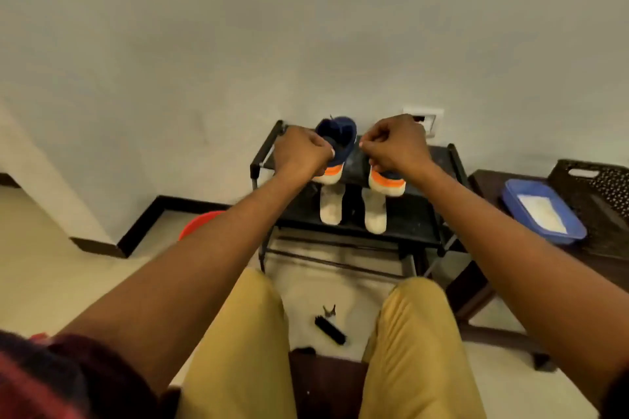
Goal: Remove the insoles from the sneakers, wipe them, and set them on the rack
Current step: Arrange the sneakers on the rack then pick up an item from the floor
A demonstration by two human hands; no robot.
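Two navy sneakers with orange and white heels stand on the top shelf of a black rack [413,231] against the wall. My left hand [301,153] grips the collar of the left sneaker [338,138], which is tipped up. My right hand [394,143], fingers curled, holds the right sneaker [388,184]; only that shoe's heel shows below the hand. Two white insoles [331,207] [374,214] lie side by side on the shelf below, heels toward me.
A blue tub [514,196] with something white in it sits on a dark low table at the right, beside a black perforated crate [602,187]. A red bucket [200,223] stands left of the rack. A black brush [330,330] lies on the floor between my knees.
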